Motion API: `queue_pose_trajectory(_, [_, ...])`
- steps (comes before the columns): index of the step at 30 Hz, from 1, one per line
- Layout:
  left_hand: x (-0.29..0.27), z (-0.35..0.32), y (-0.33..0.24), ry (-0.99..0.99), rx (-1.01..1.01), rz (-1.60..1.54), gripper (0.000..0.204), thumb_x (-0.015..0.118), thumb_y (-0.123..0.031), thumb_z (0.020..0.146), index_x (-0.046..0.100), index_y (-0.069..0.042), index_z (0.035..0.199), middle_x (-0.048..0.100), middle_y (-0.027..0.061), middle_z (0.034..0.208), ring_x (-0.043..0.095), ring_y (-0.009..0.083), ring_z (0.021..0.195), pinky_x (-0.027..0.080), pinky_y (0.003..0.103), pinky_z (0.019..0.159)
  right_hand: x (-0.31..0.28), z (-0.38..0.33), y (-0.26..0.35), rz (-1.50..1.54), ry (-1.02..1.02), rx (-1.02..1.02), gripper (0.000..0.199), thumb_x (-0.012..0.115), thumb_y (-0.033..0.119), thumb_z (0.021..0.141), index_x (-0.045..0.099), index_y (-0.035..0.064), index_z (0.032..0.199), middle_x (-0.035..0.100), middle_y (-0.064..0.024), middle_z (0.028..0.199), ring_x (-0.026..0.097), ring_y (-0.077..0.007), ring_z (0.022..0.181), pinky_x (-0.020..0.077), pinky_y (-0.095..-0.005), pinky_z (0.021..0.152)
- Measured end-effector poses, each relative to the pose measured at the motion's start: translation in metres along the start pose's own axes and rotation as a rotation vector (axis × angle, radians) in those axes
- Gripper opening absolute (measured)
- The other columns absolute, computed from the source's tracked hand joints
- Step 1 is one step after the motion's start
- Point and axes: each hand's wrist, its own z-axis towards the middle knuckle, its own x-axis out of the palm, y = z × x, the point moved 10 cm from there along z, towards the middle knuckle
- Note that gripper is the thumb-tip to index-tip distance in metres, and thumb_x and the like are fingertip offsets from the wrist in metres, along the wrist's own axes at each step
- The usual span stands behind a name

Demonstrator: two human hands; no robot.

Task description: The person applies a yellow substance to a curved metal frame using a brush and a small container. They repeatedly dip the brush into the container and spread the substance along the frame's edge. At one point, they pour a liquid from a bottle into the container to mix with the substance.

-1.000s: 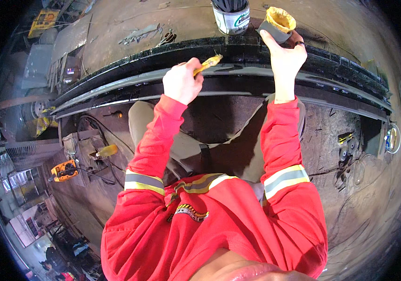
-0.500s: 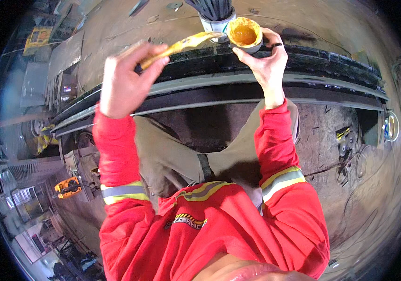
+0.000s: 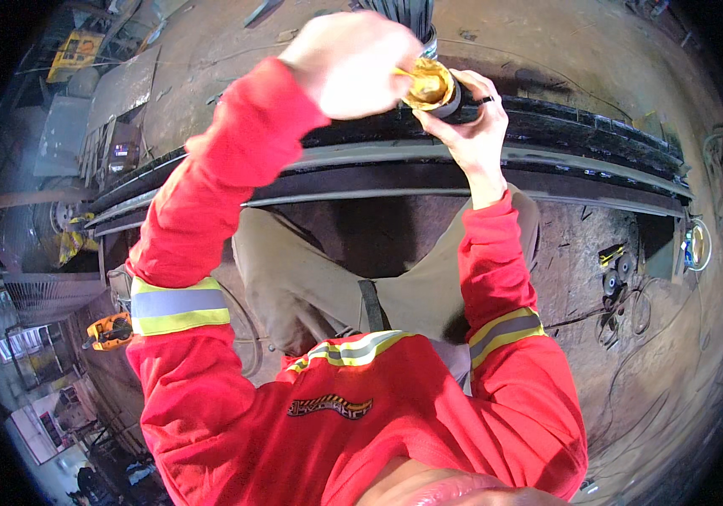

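My left hand (image 3: 349, 66), washed out by bright light, is closed around a paintbrush coated in yellow. Most of the brush is hidden behind the hand; its yellow end reaches into the mouth of a small cup. This cup (image 3: 447, 107) has a grey outside and a rim and inside smeared with yellow paint. My right hand (image 3: 478, 126) grips it from the right, with thumb in front and fingers behind, tilting its mouth toward me. Just beyond the cup stands a pale container holding a bundle of dark strips (image 3: 408, 15), partly covered by my left hand.
Long dark metal beams (image 3: 378, 156) run across in front of my knees. Yellow-orange equipment (image 3: 110, 331) lies at the left. Wheel-like round parts (image 3: 617, 274) and cables rest on the floor at right. A coiled light-coloured ring (image 3: 699, 244) sits by the beam's right end.
My left hand has moved right and away from me, bringing the brush from beside the cup into its mouth. The right hand and cup have shifted slightly nearer and left.
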Motion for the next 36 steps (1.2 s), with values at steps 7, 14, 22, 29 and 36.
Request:
queue_pose_trajectory(7, [-0.002, -0.046, 0.069, -0.098, -0.194, -0.536, 0.016, 0.068, -0.016, 0.084, 0.070, -0.002, 0.091, 0.069, 0.0139, 0.080, 0.068, 0.0208, 0.075, 0.052, 0.033, 0.070, 0.004, -0.003, -0.020, -0.061, 0.019, 0.156, 0.061, 0.089, 0.028, 0.056, 0.065, 0.0037, 0.106, 0.064, -0.0097, 0.108, 0.059, -0.0275, 0.102, 0.0436, -0.0378, 0.091])
queue_pose_trajectory(14, [0.014, -0.036, 0.043, -0.137, -0.146, -0.351, 0.014, 0.067, -0.012, 0.084, 0.069, -0.002, 0.093, 0.067, 0.0122, 0.077, 0.064, 0.0161, 0.070, 0.050, 0.031, 0.064, 0.009, -0.006, -0.014, -0.113, 0.026, 0.070, 0.062, 0.090, 0.026, 0.055, 0.064, 0.0035, 0.106, 0.064, -0.0095, 0.108, 0.060, -0.0266, 0.099, 0.0436, -0.0376, 0.088])
queue_pose_trajectory(22, [0.090, -0.087, 0.093, -0.074, -0.635, -1.195, 0.022, 0.066, -0.025, 0.089, 0.068, -0.003, 0.089, 0.052, -0.0043, 0.062, 0.041, 0.0029, 0.054, 0.032, 0.021, 0.047, 0.009, -0.003, -0.013, -0.267, 0.022, 0.119, 0.065, 0.091, 0.029, 0.052, 0.063, 0.0029, 0.104, 0.064, -0.0112, 0.104, 0.062, -0.0274, 0.098, 0.0440, -0.0394, 0.086])
queue_pose_trajectory(29, [0.122, -0.105, 0.089, -0.087, -0.642, -1.550, 0.015, 0.062, -0.017, 0.093, 0.061, -0.002, 0.096, 0.042, -0.0046, 0.063, 0.033, 0.0034, 0.051, 0.023, 0.021, 0.046, 0.011, -0.009, -0.027, -0.305, 0.033, 0.225, 0.063, 0.090, 0.031, 0.054, 0.064, 0.0001, 0.103, 0.065, -0.0140, 0.102, 0.064, -0.0300, 0.095, 0.0456, -0.0416, 0.086])
queue_pose_trajectory(36, [0.069, -0.120, 0.103, -0.482, -0.409, -1.831, 0.017, 0.057, -0.008, 0.093, 0.059, -0.004, 0.110, 0.040, -0.0022, 0.065, 0.034, 0.0061, 0.053, 0.028, 0.021, 0.049, 0.002, -0.012, -0.049, -0.292, 0.017, 0.397, 0.061, 0.090, 0.029, 0.055, 0.066, -0.0003, 0.103, 0.066, -0.0137, 0.099, 0.065, -0.0241, 0.089, 0.0516, -0.0341, 0.082])
